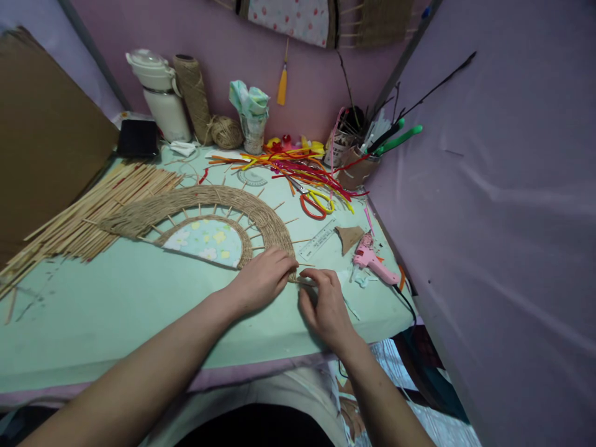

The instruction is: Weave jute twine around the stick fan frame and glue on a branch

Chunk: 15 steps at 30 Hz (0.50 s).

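A half-round woven twine piece (274,226) lies on the table, with thin wooden sticks fanning out through its band. Its inner half circle is a floral fabric panel (205,241) edged in twine. My left hand (263,279) rests over the band's right end, its fingers closed on the edge there. Just to the right, my right hand (328,304) is curled around the lowest stick's end, thumb and forefinger apart with a gap showing between them. Whether a strand of twine runs between my hands is too small to tell.
Loose sticks (107,211) are heaped at left. Behind the woven piece lie coloured pipe cleaners (302,164) and scissors (316,203). A pink glue gun (375,262), ruler (317,239) and cardboard scrap (349,238) are at right. Twine rolls (193,96) and a white bottle (162,99) stand behind.
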{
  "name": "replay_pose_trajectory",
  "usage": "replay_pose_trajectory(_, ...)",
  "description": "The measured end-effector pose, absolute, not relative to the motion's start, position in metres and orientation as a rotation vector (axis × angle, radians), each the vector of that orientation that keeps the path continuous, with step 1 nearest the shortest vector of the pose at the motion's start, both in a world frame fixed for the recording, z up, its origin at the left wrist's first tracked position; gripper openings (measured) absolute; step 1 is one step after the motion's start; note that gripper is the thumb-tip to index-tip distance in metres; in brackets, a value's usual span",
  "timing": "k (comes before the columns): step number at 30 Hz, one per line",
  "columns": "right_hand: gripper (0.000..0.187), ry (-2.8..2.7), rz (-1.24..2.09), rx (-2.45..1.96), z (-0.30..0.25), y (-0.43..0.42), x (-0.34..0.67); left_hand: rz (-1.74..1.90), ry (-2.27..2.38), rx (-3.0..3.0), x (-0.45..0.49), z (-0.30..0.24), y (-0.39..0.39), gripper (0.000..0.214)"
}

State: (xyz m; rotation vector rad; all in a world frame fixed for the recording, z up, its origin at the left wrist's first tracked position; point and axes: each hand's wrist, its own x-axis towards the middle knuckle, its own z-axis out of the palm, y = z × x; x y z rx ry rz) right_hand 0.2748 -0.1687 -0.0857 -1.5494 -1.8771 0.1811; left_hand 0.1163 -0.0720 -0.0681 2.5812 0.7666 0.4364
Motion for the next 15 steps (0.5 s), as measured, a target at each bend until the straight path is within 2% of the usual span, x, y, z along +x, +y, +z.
replay_pose_trajectory(15, 0.033, -1.918, 0.303, -1.563, -0.0858, -0.1673, 0.2751, 0.433, 0.76, 2.582, 0.1161, -0.067, -0.0729, 0.017)
